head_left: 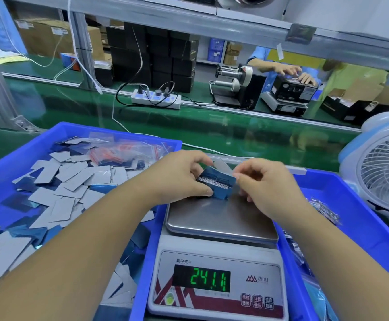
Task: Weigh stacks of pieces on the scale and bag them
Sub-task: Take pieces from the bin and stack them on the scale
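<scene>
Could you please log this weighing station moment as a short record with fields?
left hand: grips stack of pieces
right hand: pinches clear bag at the stack's end
stack position: above the scale pan's far edge
display: green digits, blurred
left bin: loose pieces, empty bags

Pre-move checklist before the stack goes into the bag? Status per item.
1. Stack gripped: ok. The left hand pinches the blue stack at its end.
2. Bag in hand: ok. The right hand holds a clear bag against the stack.
3. Bag mouth open: cannot tell, the film is blurred and partly hidden.
4. Stack edges aligned: ok as far as the visible side shows.
5. Scale pan bare: ok where visible; whether the stack or hands touch its far edge, cannot tell.
6. Weight confirmed: cannot tell; the display digits look mid-change.
</scene>
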Tool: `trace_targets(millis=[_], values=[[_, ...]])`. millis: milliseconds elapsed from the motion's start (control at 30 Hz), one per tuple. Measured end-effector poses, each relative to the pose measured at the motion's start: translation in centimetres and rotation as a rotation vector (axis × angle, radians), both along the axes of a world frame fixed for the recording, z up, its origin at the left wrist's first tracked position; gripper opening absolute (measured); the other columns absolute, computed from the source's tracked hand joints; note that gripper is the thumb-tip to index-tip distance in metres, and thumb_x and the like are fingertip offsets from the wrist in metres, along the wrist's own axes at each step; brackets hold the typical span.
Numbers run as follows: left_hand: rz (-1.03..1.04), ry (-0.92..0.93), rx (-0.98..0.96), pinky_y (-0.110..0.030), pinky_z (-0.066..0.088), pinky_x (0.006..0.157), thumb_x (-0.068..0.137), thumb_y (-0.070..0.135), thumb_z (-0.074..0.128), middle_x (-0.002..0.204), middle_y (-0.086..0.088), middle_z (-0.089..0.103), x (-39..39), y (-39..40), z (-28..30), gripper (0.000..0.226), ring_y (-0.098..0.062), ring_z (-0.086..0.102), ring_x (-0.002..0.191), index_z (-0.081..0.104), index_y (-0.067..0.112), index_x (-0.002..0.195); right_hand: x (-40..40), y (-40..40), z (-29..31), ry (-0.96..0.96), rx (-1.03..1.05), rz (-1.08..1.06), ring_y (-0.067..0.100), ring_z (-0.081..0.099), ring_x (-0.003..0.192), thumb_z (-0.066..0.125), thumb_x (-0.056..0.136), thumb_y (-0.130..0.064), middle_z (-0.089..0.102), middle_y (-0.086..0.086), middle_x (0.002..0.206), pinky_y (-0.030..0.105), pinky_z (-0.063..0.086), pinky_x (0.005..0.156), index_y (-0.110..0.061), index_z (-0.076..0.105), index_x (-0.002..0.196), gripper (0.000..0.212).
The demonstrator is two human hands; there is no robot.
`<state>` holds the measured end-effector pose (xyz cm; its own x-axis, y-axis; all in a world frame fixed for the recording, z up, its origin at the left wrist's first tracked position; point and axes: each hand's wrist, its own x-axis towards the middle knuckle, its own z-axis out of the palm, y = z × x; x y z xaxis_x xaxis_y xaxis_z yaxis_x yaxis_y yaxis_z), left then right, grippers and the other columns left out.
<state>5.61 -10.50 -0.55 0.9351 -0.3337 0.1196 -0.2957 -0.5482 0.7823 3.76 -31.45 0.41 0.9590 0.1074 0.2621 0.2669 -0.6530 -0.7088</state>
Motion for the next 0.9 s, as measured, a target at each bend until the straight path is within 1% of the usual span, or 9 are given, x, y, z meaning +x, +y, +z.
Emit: trace_targets(millis=[67,167,333,400,467,533,633,767,900], values=[[0.02,-0.007,-0.002,-0.011,0.04,0.051,0.074,0.023,0.084,0.062,0.022,0.061,0.04,-0.06,-0.08,0.044,0.0,0.051,0.05,0.06,0.036,0.11,0.09,0.02,-0.15,0.046,-0.102,0.04,0.0,0.053,0.048,0.066,0.09,-0.016,0.064,-0.014,0.056,0.01,0.037,0.047,-0.027,0.066,0.076,0.018],[0.048,-0.034,0.013,-0.012,0.043,0.055,0.073,0.025,0.084,0.072,0.018,0.065,0.02,0.01,-0.06,0.044,0.002,0.054,0.053,0.06,0.037,0.108,0.09,-0.18,0.01,0.023,-0.147,0.053,0.0,0.052,0.048,0.063,0.091,-0.015,0.061,-0.019,0.055,0.009,0.035,0.046,-0.028,0.062,0.075,0.021],[0.022,-0.104,0.116,-0.009,0.037,0.05,0.077,0.024,0.08,0.056,0.027,0.057,-0.31,0.04,0.34,0.019,0.004,0.05,0.05,0.066,0.026,0.088,-0.13,0.28,0.15,-0.031,-0.182,0.076,0.001,0.056,0.065,0.059,0.092,-0.012,0.064,-0.022,0.064,0.012,0.04,0.057,-0.04,0.068,0.082,0.031],[0.014,-0.121,0.127,-0.01,0.036,0.049,0.078,0.024,0.079,0.054,0.025,0.055,-0.39,-0.01,0.38,0.016,0.003,0.048,0.05,0.068,0.024,0.09,-0.07,0.4,0.1,-0.135,-0.182,0.024,-0.001,0.056,0.075,0.059,0.091,-0.011,0.068,-0.016,0.078,0.009,0.039,0.065,-0.034,0.075,0.091,0.028],[0.011,-0.129,0.124,-0.01,0.036,0.049,0.079,0.024,0.078,0.056,0.025,0.056,-0.42,0.03,0.34,0.017,0.002,0.048,0.052,0.07,0.024,0.094,0.03,0.52,0.05,-0.18,-0.225,0.002,-0.001,0.053,0.076,0.059,0.09,-0.009,0.066,-0.011,0.082,0.009,0.036,0.066,-0.029,0.076,0.095,0.027],[0.012,-0.131,0.129,-0.009,0.037,0.05,0.079,0.025,0.077,0.059,0.025,0.058,-0.46,0.05,0.32,0.021,0.002,0.049,0.054,0.071,0.027,0.098,0.05,0.63,-0.07,-0.125,-0.265,0.052,-0.004,0.051,0.075,0.056,0.09,-0.008,0.061,-0.015,0.078,0.008,0.033,0.064,-0.032,0.075,0.099,0.032],[0.002,-0.138,0.123,-0.004,0.037,0.054,0.08,0.023,0.077,0.061,0.035,0.057,-0.58,-0.04,0.34,0.027,0.01,0.054,0.058,0.07,0.034,0.103,-0.01,0.34,0.06,-0.039,-0.216,0.131,-0.01,0.051,0.075,0.054,0.092,-0.007,0.06,-0.02,0.079,0.006,0.034,0.065,-0.037,0.074,0.104,0.038],[-0.018,-0.152,0.133,-0.003,0.037,0.058,0.082,0.022,0.076,0.068,0.045,0.054,-0.78,-0.21,0.54,0.033,0.012,0.054,0.061,0.068,0.041,0.107,-0.09,0.16,0.22,0.024,-0.163,0.156,-0.006,0.054,0.074,0.052,0.096,-0.009,0.063,-0.024,0.079,0.013,0.039,0.067,-0.04,0.073,0.102,0.038],[-0.033,-0.115,0.206,-0.012,0.039,0.058,0.086,0.033,0.071,0.075,0.032,0.061,-0.71,-0.01,0.39,0.022,0.009,0.055,0.072,0.068,0.04,0.106,-0.42,0.73,0.52,0.073,-0.151,0.229,-0.012,0.055,0.073,0.049,0.093,-0.003,0.06,-0.037,0.074,0.004,0.038,0.065,-0.047,0.071,0.096,0.049]])
